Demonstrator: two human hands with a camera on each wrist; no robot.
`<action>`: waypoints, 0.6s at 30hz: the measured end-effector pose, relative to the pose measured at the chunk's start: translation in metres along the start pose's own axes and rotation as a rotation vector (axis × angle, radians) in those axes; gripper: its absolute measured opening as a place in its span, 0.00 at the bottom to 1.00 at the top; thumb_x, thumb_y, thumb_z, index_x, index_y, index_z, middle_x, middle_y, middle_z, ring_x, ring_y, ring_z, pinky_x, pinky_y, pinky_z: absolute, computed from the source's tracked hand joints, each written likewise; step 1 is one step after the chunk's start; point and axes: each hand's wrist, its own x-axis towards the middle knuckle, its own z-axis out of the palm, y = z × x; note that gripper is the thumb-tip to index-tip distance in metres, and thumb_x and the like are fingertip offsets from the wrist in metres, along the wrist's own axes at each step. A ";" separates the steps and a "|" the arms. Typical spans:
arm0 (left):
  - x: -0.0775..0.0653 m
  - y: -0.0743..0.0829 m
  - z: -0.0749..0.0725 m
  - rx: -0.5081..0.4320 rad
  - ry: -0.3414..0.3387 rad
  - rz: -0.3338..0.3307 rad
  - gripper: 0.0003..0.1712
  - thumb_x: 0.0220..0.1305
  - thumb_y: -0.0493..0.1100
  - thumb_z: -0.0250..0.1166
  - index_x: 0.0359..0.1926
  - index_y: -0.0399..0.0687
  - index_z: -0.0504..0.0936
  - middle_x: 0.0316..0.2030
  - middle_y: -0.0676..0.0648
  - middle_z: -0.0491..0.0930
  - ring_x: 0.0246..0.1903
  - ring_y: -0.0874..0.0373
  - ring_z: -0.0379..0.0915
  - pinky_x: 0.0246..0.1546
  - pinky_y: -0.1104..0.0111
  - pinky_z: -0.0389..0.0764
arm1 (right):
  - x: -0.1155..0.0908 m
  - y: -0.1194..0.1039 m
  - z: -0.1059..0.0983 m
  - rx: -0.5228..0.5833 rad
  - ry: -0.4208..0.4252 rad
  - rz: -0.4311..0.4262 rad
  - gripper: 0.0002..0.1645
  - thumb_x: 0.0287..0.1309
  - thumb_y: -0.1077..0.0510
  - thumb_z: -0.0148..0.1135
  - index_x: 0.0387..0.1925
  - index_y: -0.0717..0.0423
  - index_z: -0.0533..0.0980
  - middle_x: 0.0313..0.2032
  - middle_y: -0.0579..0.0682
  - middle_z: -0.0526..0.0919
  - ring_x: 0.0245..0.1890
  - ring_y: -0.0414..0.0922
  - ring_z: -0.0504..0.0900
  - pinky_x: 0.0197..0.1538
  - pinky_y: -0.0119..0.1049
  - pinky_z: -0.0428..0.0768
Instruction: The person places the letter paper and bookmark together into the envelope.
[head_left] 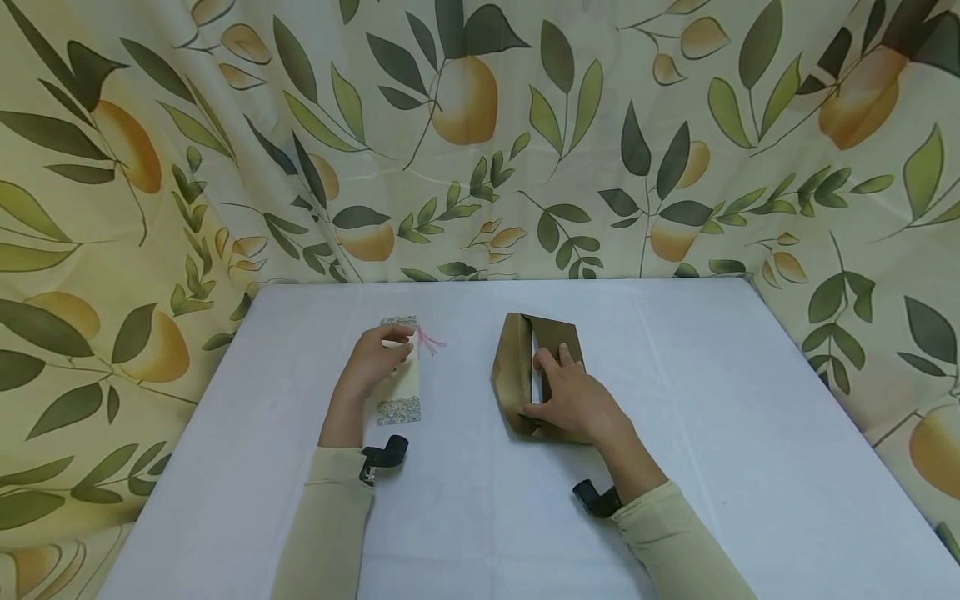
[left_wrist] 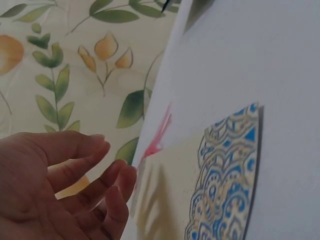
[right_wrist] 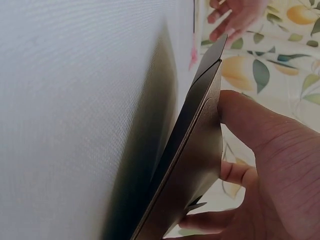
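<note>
A cream bookmark with patterned bands at both ends and a pink tassel lies on the white table. Above it hovers my left hand, fingers loosely bent and nothing between them. In the left wrist view, a blue-and-gold band shows past the fingertips. My right hand grips a brown envelope, thumb by the flap and fingers at the opening. Something white shows inside that opening. The right wrist view has the envelope edge-on and tilted, its shadow on the cloth.
A white cloth covers the table. Behind it and along the sides hangs a curtain printed with fruit and leaves. Each wrist wears a small black camera, one on the left and one on the right.
</note>
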 end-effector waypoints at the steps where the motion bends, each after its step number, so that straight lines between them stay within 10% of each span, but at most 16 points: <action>1: 0.000 -0.001 -0.002 -0.001 0.006 -0.007 0.19 0.73 0.35 0.62 0.61 0.33 0.80 0.55 0.35 0.77 0.45 0.42 0.82 0.40 0.60 0.82 | 0.000 0.000 0.000 0.001 0.001 -0.001 0.42 0.57 0.40 0.76 0.63 0.52 0.64 0.74 0.79 0.51 0.66 0.82 0.59 0.51 0.67 0.78; 18: -0.001 -0.013 -0.015 0.151 0.111 -0.160 0.24 0.66 0.36 0.68 0.61 0.34 0.78 0.60 0.28 0.71 0.61 0.35 0.66 0.61 0.47 0.71 | 0.000 0.001 0.001 0.001 0.002 -0.007 0.41 0.57 0.39 0.76 0.61 0.52 0.65 0.73 0.80 0.52 0.65 0.83 0.60 0.51 0.69 0.77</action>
